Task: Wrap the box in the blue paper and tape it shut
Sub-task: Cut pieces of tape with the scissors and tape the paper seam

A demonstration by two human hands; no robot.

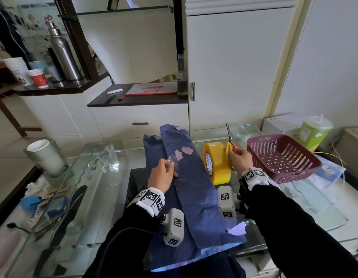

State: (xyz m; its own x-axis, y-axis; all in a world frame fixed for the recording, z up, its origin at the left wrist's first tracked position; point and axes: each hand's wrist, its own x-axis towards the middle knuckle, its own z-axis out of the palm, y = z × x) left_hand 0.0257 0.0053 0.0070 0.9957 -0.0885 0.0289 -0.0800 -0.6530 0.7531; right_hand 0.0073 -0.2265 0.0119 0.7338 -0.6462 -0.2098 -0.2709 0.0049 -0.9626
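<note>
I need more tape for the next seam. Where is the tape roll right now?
Head view, right of centre: the yellow tape roll stands on edge between the blue paper and the right hand, which holds scissors.

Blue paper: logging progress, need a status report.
Left hand pinches tape strip over blue paper. Right hand holds scissors beside tape roll. Nothing in the way.

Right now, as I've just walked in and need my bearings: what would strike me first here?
The long blue paper bundle lying mid-table, with the left hand pinching a strip of clear tape over it. To its right a yellow tape roll stands on edge, the right hand beside it holding orange-handled scissors, blades up. A purple basket sits farther right.
</note>
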